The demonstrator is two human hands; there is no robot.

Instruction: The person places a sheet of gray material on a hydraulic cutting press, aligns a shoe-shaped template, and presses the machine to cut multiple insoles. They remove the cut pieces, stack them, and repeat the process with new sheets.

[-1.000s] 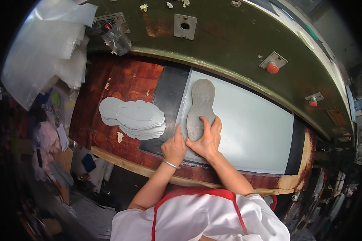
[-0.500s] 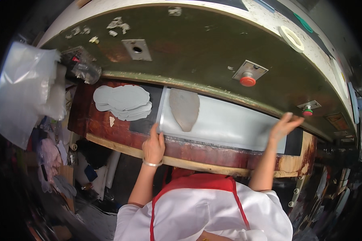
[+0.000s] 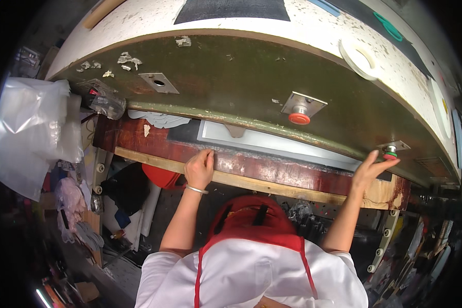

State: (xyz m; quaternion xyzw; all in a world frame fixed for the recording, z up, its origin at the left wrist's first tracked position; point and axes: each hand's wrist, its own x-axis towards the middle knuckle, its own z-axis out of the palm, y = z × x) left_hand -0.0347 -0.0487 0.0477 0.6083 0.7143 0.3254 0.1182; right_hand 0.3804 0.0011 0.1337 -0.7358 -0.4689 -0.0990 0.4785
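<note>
My right hand is raised to a green-and-red push button on the machine's front. Its thumb and fingers are spread, with the fingertips at the button. My left hand, a bangle at its wrist, is curled closed near the front edge of the reddish-brown bed, and nothing shows in it. Beyond it a pale grey sheet lies on a dark board, with part of a brownish-grey, rounded flat piece on it. The machine's green front covers much of both.
A stack of pale grey cut pieces lies at the bed's left, partly hidden. A red mushroom button juts from the green front. Clear plastic sheets hang at far left. Tape roll and green scissors sit on top.
My right hand has reached the green-and-red button. My left hand has drawn back from the sheet's edge and curled. The view has shifted, and the green front hides more of the sheet.
</note>
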